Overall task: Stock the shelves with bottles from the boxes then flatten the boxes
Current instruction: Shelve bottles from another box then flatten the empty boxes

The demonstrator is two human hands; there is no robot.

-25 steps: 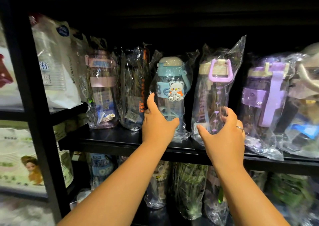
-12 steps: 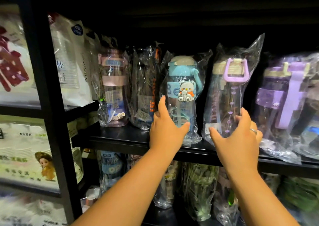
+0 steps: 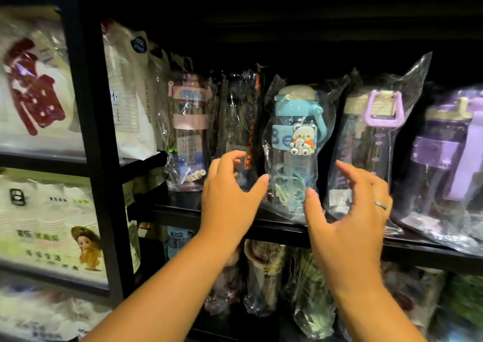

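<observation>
I'm looking into a black shelving unit [image 3: 91,122], its thick upright post splitting the view into two bays, while dim light is falling on the front shelf edge [image 3: 170,213] and leaving the back [image 3: 287,35] sinking into darkness.

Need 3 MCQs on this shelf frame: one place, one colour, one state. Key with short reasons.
1. Relative to the bear bottle, the bottle with lilac loop handle stands:
A) on the shelf below
B) on its left
C) next to it, on its right

2. The band behind the bear figure is:
A) red
B) blue
C) green

3. The left hand and right hand are:
A) both open, gripping nothing
B) both clenched into fists
C) left gripping the bear bottle

Key:
1 C, the lilac handle shows next along to the right.
2 B, the band matches the blue cap collar.
3 A, the fingers are spread either side of the bear bottle.
</observation>
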